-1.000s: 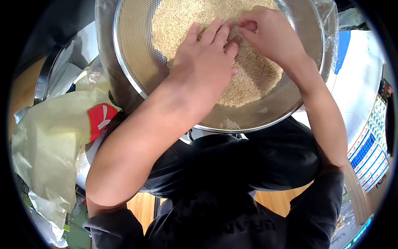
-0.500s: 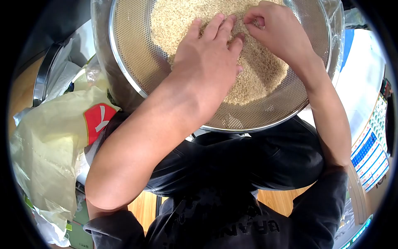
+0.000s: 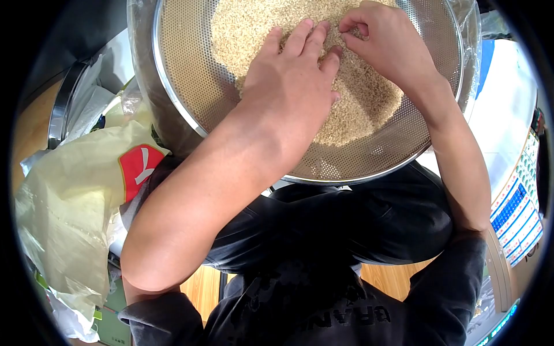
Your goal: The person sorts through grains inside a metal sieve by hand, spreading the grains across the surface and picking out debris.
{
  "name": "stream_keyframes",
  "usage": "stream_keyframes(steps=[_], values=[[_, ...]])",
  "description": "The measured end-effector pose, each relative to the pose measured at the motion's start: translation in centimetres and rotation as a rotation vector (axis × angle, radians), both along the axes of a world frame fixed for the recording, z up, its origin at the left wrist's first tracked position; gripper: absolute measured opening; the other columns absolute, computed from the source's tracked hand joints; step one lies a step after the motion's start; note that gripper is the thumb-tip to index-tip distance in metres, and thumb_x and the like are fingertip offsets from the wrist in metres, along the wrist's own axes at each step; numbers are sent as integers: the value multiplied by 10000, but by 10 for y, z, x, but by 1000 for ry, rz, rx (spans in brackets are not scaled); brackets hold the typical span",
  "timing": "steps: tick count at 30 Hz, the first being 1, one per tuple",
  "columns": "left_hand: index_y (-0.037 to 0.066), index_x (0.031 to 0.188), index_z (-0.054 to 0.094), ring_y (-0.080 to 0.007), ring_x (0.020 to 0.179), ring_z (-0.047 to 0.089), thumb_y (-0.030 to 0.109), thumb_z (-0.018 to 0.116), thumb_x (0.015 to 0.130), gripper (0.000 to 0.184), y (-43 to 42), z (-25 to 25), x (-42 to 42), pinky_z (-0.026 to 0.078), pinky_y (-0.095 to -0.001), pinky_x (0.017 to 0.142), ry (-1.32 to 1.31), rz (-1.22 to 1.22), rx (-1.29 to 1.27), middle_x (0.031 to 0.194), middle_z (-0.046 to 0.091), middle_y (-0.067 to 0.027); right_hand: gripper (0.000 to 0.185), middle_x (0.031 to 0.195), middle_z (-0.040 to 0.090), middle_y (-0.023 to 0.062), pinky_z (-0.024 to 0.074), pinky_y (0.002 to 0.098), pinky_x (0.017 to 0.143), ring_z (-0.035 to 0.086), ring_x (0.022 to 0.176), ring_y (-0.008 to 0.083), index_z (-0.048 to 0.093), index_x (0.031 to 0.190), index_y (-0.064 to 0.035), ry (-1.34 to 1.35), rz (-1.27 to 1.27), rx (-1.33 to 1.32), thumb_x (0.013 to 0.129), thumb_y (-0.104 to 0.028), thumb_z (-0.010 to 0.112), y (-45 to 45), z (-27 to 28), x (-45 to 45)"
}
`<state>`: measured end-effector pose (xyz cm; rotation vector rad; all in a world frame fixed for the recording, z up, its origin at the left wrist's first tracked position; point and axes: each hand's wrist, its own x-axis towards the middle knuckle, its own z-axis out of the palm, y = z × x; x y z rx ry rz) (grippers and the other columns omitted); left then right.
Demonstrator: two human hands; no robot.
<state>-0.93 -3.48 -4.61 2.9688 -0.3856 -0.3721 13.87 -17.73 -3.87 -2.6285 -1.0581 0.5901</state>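
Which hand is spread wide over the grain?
The left hand, splayed over the grain in the perforated metal bowl. The right hand, beside it, is curled, with the thumb and forefinger tips close together.

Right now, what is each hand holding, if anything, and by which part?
The left hand is spread over the grain, holding nothing visible. Whether the right hand holds anything at its fingertips cannot be told.
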Motion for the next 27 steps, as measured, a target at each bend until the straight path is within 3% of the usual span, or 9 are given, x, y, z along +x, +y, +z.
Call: stream_keyframes(steps=[8, 13, 15, 16, 18, 23, 27], values=[[89, 1530, 557, -304, 1584, 358, 419, 501, 1117, 532, 1, 0, 0, 329, -492, 1283, -17, -2, -22, 1659, 443, -178, 82, 841, 739, 209, 602, 458, 792, 726, 794, 386, 761, 855, -8, -24, 21, 54, 836, -73, 715, -2, -1, 0], [91, 1560, 521, -305, 1599, 320, 411, 512, 1112, 550, 1, 0, 2, 305, -488, 1292, 19, 16, -57, 1687, 396, -177, 96, 889, 736, 194, 588, 466, 796, 715, 828, 403, 778, 886, -36, -20, -59, 49, 863, -97, 707, -5, 39, 1], [94, 1576, 502, -307, 1607, 301, 408, 511, 1113, 560, 1, 1, 3, 292, -487, 1298, 28, 21, -81, 1700, 373, -176, 153, 789, 683, 33, 527, 274, 709, 678, 752, 97, 789, 1034, -40, 33, -64, -12, 937, -158, 787, -28, 43, 16], [96, 1590, 484, -311, 1611, 290, 403, 508, 1115, 567, 1, 3, 4, 283, -487, 1301, 58, 13, -67, 1706, 361, -178, 153, 789, 683, 33, 527, 274, 709, 678, 752, 97, 789, 1034, -40, 19, -63, -24, 937, -158, 787, -39, 46, 19], [98, 1605, 466, -315, 1614, 280, 399, 505, 1117, 574, 1, 3, 5, 275, -487, 1304, 75, 2, -61, 1711, 348, -180, 159, 843, 702, -22, 498, 206, 730, 638, 811, 20, 784, 1061, -17, 348, -290, 199, 972, -148, 786, -57, 51, 23], [97, 1613, 457, -325, 1619, 267, 386, 505, 1118, 575, 1, 0, 3, 263, -487, 1307, 77, -16, -19, 1715, 339, -190, 152, 919, 742, -12, 511, 207, 769, 662, 861, 33, 780, 1071, 0, 300, -310, 155, 982, -124, 782, -69, 61, 21], [96, 1625, 436, -329, 1626, 248, 389, 489, 1124, 583, 2, 4, 5, 252, -486, 1311, 107, -7, -41, 1723, 323, -194, 139, 862, 697, -52, 486, 199, 724, 610, 786, 21, 793, 1034, -16, 487, -377, 358, 965, -137, 795, -71, 57, 21]])
